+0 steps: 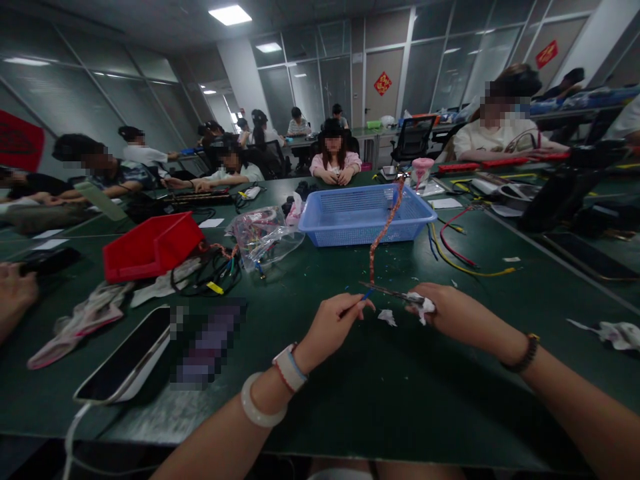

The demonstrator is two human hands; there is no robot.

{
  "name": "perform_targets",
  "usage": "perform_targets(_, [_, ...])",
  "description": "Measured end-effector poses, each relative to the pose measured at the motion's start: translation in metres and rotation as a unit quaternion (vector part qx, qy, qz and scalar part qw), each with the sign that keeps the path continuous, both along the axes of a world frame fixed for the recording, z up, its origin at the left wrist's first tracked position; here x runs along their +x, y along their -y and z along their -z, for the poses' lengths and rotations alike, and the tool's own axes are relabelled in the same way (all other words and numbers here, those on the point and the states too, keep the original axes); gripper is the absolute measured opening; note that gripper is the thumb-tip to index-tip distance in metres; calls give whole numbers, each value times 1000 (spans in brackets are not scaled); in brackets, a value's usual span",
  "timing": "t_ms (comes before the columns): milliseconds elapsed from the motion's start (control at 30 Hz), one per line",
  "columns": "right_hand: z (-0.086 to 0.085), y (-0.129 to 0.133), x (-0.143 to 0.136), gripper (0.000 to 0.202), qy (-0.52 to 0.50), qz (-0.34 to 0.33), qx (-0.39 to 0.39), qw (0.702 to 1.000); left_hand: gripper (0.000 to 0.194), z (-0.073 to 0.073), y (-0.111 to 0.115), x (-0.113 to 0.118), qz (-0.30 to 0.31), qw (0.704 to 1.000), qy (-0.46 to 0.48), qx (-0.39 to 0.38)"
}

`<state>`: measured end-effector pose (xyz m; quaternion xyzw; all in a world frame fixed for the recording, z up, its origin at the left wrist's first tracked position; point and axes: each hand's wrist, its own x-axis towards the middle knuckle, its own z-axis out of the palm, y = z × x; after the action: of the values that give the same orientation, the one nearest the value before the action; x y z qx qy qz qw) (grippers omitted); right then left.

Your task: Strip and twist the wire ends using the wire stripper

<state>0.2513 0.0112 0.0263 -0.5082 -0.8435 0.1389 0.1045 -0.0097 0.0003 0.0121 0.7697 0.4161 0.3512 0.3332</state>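
Note:
My left hand (336, 328) pinches the blue end (367, 293) of a cable. From there a braided copper-coloured strand (381, 243) rises over the rim of a blue plastic basket (361, 233). My right hand (447, 312) is closed round scissors (393, 292), whose handles look wrapped in white material. The blades point left and reach the cable just beyond my left fingertips. A scrap of white material (387, 317) lies on the green table between my hands.
Left of the basket are a clear bag of wires (265, 235), a red bin (150, 248), a glove (83, 320) and a phone (127, 357). Coloured wires (455, 250) lie to its right. Another person's hand (16, 297) is at the left edge. Several people sit around the tables.

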Motion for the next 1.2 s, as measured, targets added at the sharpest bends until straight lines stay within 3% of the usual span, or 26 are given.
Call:
perform_targets(200, [-15, 13, -3, 21, -78, -47, -142, 986, 28, -4, 4, -1, 22, 999, 15, 35])
perform_targets(333, [-18, 19, -5, 31, -148, -60, -304, 939, 28, -2, 4, -1, 29, 998, 21, 45])
perform_targets(400, [-12, 18, -6, 34, -190, -58, -402, 894, 28, 0, 3, -1, 31, 998, 27, 52])
perform_targets(467, [-1, 16, -8, 36, -240, -70, -500, 829, 29, 1, 2, -1, 32, 997, 41, 63])
perform_targets(567, [15, 14, -15, 36, -317, -88, -601, 728, 29, 2, -1, -3, 27, 996, 59, 68])
perform_targets(633, [21, 14, -20, 34, -342, -97, -636, 685, 30, 3, -4, -4, 25, 996, 59, 59])
perform_targets(700, [23, 15, -24, 31, -355, -90, -641, 674, 33, 4, -6, -5, 24, 997, 57, 46])
perform_targets(867, [21, 19, -28, 29, -382, -58, -593, 707, 41, 5, -10, -2, -3, 999, 33, 4])
perform_targets(933, [22, 19, -27, 29, -380, -57, -596, 705, 42, 5, -9, -1, -13, 1000, 17, -10])
perform_targets(1200, [31, 13, -21, 31, -423, -34, -621, 659, 30, 5, -3, 1, -4, 999, 5, -51])
